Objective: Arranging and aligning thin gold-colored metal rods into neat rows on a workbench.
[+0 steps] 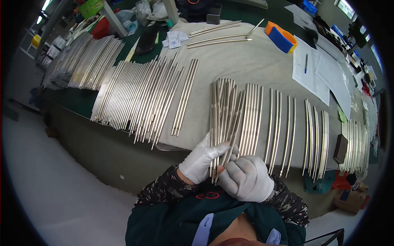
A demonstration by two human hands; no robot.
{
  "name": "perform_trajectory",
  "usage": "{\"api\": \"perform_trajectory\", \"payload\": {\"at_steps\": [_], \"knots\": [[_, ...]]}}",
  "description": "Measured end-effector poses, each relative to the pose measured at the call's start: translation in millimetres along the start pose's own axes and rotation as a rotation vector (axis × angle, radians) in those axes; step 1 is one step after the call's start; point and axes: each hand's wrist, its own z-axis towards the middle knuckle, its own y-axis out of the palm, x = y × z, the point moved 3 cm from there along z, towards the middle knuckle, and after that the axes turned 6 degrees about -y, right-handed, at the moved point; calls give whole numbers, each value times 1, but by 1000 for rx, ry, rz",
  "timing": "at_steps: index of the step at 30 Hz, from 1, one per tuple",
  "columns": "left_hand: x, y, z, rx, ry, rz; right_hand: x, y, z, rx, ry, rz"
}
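My left hand (199, 160), in a white glove, is closed round a loose bundle of thin silvery metal rods (223, 106). Their upper ends fan out over the table's front part. Close beside it, my white-gloved right hand (247, 178) has its fingers curled, with the thumb and fingertips at the lower end of one rod in the bundle. The right palm and the exact grip are hidden. Just right of the bundle lies a row of similar rods (251, 119), partly behind my right hand.
A broad row of rods (135, 94) covers the left side, with plastic-wrapped bundles (88, 61) beyond. Smaller groups (316, 135) and a dark block (340, 148) lie at right. Farther back are a blue-and-orange tape ring (282, 37), papers (303, 78) and a pen (306, 63).
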Motion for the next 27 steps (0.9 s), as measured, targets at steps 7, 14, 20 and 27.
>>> {"api": "perform_trajectory", "payload": {"at_steps": [7, 14, 20, 27], "knots": [[11, -3, -9, -109, 50, 1, -6, -1, 1, 63, -37, 83], [77, -48, -42, 258, 222, 326, 0, -4, -31, 85, 192, 60], [131, -141, -45, 652, 421, 878, -1, -3, -43, 35, 249, 26], [139, -174, -44, 981, 479, 1405, 0, -2, -43, 45, 257, 33]]}}
